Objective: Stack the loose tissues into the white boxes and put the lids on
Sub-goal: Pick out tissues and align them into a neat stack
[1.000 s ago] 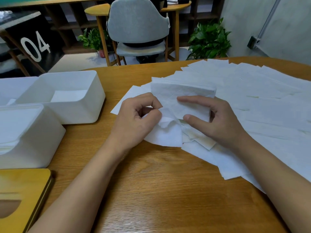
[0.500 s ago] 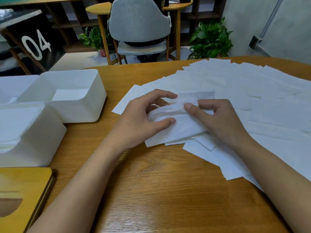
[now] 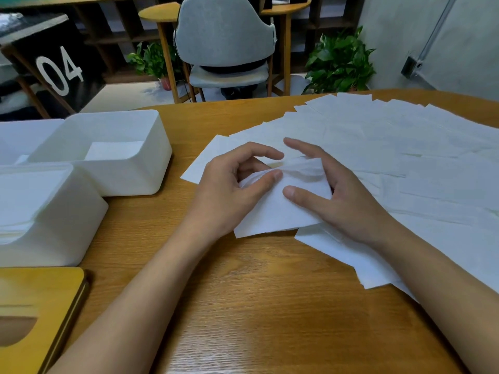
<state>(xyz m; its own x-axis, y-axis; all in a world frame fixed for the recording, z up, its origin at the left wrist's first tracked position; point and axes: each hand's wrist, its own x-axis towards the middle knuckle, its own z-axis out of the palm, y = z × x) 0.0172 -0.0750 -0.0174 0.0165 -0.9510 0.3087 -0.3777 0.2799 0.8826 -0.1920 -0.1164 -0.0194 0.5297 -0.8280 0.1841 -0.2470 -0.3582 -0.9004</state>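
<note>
At 7 o'clock lies a lid (image 3: 35, 314) (wooden, slotted). At 9, a full box (image 3: 54, 220). At centre, the left hand (image 3: 229, 195) pinches a crumpled tissue (image 3: 272, 211) between thumb and curled fingers; the right hand (image 3: 337, 201), fingers spread, seems to clasp its other end under the thumb. At 10, a second box (image 3: 129, 174), nearly empty. From 1 to 4, loose tissues (image 3: 405, 147) fan out across the table (image 3: 256, 306).
</note>
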